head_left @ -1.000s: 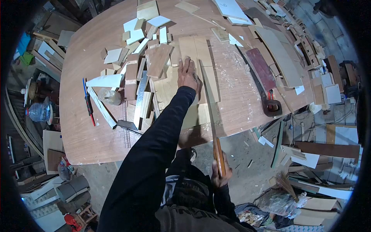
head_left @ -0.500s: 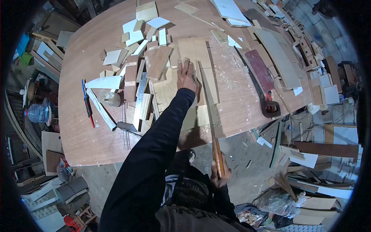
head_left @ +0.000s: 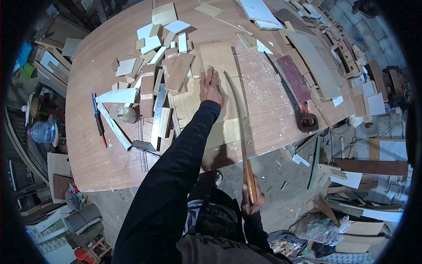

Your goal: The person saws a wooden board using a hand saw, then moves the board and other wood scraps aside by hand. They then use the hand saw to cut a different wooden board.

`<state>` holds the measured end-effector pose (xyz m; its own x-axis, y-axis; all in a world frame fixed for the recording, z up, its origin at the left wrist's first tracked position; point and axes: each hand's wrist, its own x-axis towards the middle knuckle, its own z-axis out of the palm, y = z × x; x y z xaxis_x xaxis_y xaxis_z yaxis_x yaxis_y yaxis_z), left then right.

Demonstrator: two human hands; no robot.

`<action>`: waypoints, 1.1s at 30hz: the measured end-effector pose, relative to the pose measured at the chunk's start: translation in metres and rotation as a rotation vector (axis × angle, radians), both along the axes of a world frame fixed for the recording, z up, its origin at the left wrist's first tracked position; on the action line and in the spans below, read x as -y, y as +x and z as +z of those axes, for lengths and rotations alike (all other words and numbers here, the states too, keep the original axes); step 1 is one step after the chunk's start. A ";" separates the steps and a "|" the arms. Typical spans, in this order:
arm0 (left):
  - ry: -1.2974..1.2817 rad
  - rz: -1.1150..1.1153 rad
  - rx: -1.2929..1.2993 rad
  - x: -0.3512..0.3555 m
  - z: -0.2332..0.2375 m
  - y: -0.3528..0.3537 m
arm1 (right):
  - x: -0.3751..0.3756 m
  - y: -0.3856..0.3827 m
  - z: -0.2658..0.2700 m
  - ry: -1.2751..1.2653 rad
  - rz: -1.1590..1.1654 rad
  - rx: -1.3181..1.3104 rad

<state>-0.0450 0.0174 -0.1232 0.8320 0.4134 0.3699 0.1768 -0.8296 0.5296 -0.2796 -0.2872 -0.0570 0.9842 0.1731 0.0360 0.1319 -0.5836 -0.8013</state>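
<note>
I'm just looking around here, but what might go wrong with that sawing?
The left hand lies flat on the board close beside the saw, so a slip might cut it.
The blade looks bowed; if the right hand pushes hard, it might bind or wander.
Loose wood pieces are heaped beside the left arm; a bump could shift them.

A woodworking workshop: offcuts (head_left: 179,74) crowd the worktop (head_left: 101,165) at upper centre, pale chips (head_left: 264,70) dust it, a wooden-handled saw (head_left: 250,179) shows at lower centre, and loose boards (head_left: 371,166) litter the right edge.
</note>
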 end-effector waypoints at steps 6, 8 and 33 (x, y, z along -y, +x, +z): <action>0.028 0.025 -0.002 0.000 -0.009 0.005 | 0.000 0.003 0.026 0.007 0.062 -0.051; 0.000 0.013 0.021 0.000 -0.003 0.004 | -0.001 0.006 0.025 0.037 0.039 -0.020; -0.040 0.032 0.115 0.001 -0.010 0.006 | -0.020 0.040 0.020 0.200 0.036 -0.009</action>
<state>-0.0394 0.0160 -0.1334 0.7712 0.4559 0.4442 0.1396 -0.8020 0.5808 -0.2393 -0.2673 -0.0371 0.9779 0.1988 0.0642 0.1421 -0.4079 -0.9019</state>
